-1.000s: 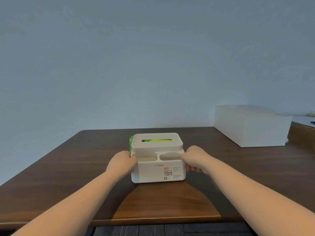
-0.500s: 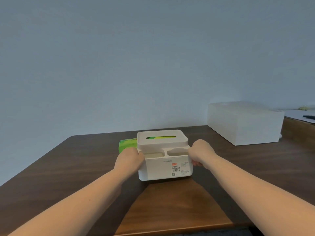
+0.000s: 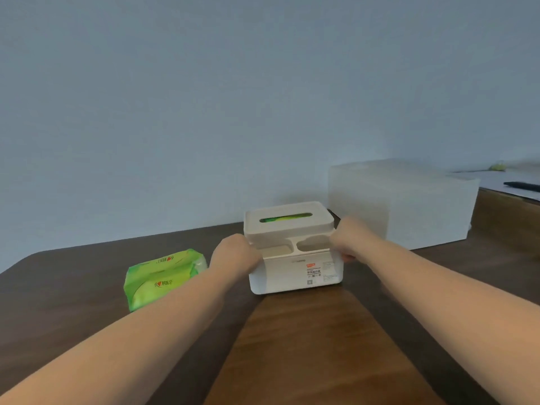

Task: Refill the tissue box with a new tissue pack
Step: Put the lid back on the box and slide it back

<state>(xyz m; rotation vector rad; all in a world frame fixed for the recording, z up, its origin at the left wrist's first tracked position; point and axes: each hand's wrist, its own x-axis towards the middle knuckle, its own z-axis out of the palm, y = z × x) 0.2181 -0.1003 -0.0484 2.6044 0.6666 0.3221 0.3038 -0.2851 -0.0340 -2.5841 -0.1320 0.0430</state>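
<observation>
A white tissue box [image 3: 295,273] with a slotted lid [image 3: 287,219] stands on the brown table [image 3: 306,346]. Green shows through the lid's slot. My left hand [image 3: 233,254] grips the box's left side and my right hand [image 3: 349,239] grips its right side, both just under the lid. A green tissue pack [image 3: 163,277] lies on the table to the left of the box, partly behind my left forearm.
A large white box [image 3: 403,203] stands at the back right of the table, close behind the tissue box. Beyond it, a lighter surface [image 3: 508,182] holds a dark object. A plain wall rises behind the table.
The tissue box has moved to the right in both hands, which uncovers the green tissue pack that lay behind it. The view has turned left and tilted.
</observation>
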